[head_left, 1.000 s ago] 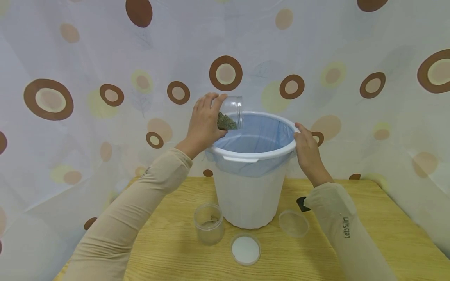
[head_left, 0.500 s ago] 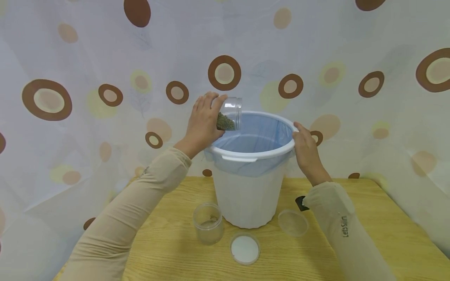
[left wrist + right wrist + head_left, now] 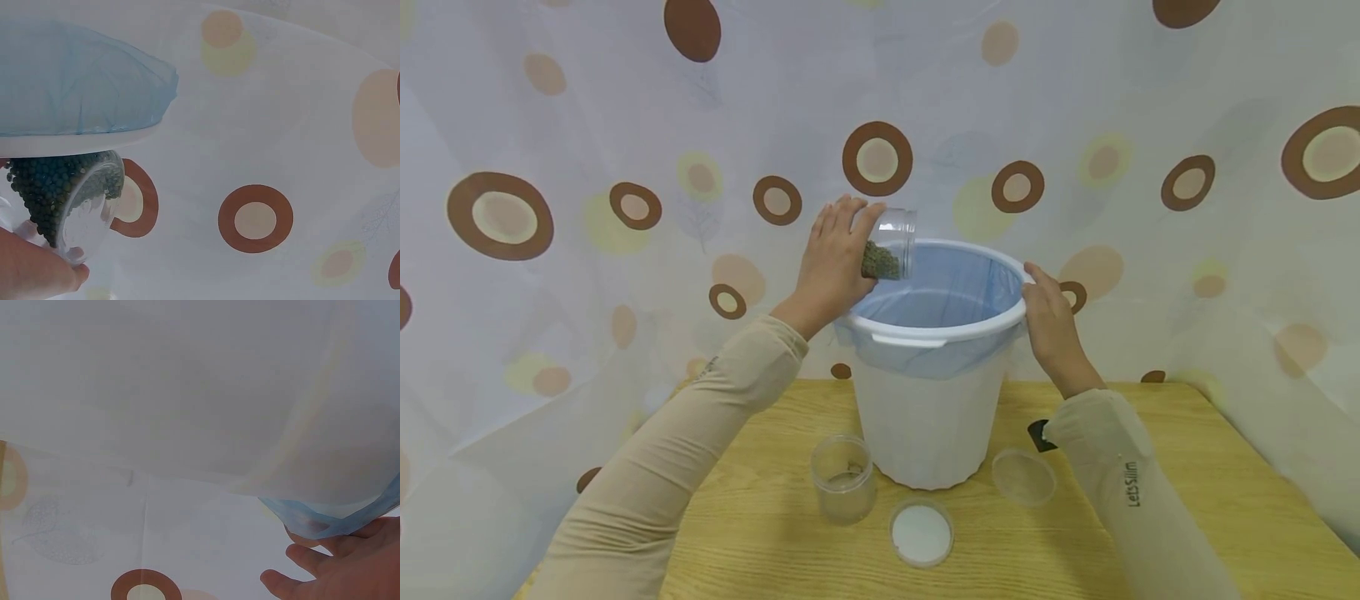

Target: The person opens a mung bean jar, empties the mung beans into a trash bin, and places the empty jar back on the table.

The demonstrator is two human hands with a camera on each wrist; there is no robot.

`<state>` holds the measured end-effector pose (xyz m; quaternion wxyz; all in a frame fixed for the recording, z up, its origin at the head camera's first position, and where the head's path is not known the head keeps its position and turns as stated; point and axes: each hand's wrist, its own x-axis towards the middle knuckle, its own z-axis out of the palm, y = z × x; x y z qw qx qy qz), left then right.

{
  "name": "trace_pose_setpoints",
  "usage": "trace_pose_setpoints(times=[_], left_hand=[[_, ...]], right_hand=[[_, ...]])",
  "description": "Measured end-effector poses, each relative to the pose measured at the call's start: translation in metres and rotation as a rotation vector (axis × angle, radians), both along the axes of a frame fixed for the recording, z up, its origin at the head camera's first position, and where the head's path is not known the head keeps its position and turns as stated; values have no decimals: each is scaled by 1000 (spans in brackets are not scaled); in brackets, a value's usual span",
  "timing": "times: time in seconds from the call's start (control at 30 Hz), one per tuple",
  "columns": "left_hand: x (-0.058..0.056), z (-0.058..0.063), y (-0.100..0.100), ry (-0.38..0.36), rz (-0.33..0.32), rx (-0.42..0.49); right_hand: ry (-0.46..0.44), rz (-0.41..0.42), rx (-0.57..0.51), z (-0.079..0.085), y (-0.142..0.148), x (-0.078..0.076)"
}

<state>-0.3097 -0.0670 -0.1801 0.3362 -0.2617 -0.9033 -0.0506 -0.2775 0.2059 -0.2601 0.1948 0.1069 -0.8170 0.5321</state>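
My left hand [image 3: 831, 271] grips a clear plastic jar [image 3: 898, 223] tipped on its side, fingers over the top and thumb below. Small green beans [image 3: 47, 184], which look like mung beans, lie heaped inside it. The jar's mouth points right, over the left part of the rim of a white bin [image 3: 928, 425]. A thin blue bag [image 3: 951, 287] lines the bin and folds down outside its rim. At the right side of the rim rests my right hand [image 3: 1054, 325]; in the right wrist view its fingers [image 3: 312, 559] are spread and fairly straight beside the bag's edge.
On the wooden table [image 3: 752, 533], a second clear jar [image 3: 842, 492] stands at the bin's front left. A round lid with a white disc [image 3: 922, 535] lies in front, and a translucent lid [image 3: 1024, 477] to the right. A patterned sheet [image 3: 700, 108] hangs behind.
The beans have shifted slightly within the tilted jar. Both hands keep nearly the same places, and the bin stays where it was.
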Motion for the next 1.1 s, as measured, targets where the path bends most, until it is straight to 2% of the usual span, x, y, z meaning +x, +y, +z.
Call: trace_pose_setpoints(times=[1.1], left_hand=[[-1,1,4,12,24,-64]], right_hand=[[9,25,-17,1,-1,1]])
